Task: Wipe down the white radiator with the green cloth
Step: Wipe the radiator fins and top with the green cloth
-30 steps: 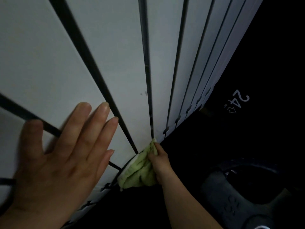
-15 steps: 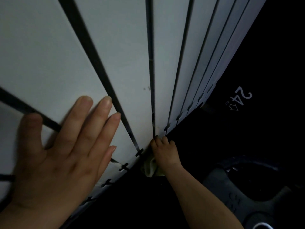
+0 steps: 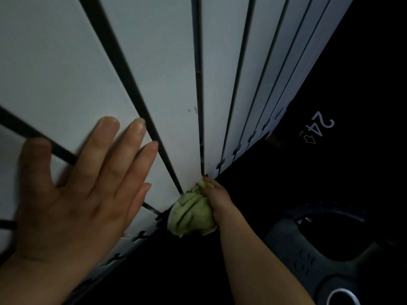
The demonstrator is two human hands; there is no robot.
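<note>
Right hand (image 3: 217, 199) gripped the bunched green cloth (image 3: 191, 213) at the white slatted metal radiator's (image 3: 158, 69) lower edge, panels running upward from it; left hand (image 3: 74, 194) lay flat, fingers straight.

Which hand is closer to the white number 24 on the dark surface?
Right. The right hand, gripping the green cloth at the bottom edge of the radiator, sits below and left of the 24. The left hand lies flat on the radiator, much farther left.
</note>
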